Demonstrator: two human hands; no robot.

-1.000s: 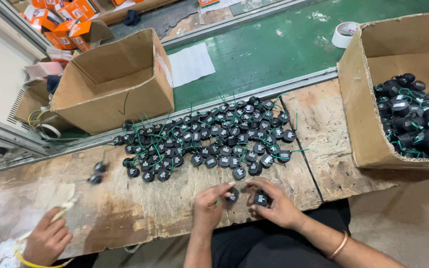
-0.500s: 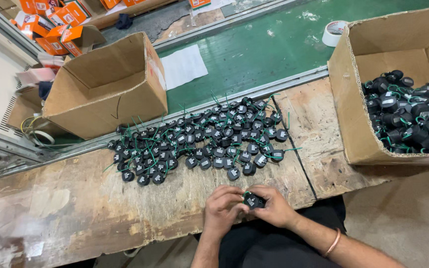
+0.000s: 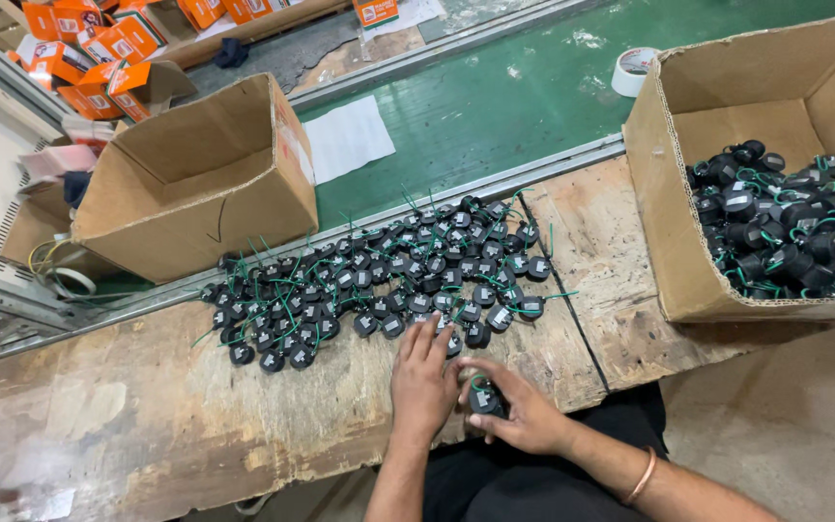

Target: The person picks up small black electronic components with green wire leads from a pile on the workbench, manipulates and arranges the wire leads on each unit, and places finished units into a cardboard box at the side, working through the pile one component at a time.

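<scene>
cardboard box (image 3: 688,242), black parts pile (image 3: 379,280), workbench (image 3: 147,425)

Two cardboard boxes (image 3: 195,184) (image 3: 717,193), one tape roll (image 3: 634,71), one white sheet (image 3: 345,138), two hands (image 3: 424,379) (image 3: 519,411), dozens of small black parts (image 3: 379,280), uncountable.

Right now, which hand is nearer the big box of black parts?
Right. The right hand holds a black part on the side toward the box; the left hand lies flat, farther away, by the pile.

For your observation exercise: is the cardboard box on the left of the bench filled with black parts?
No, the left cardboard box shows only its bare brown inside; the black parts lie on the bench beside it.
</scene>
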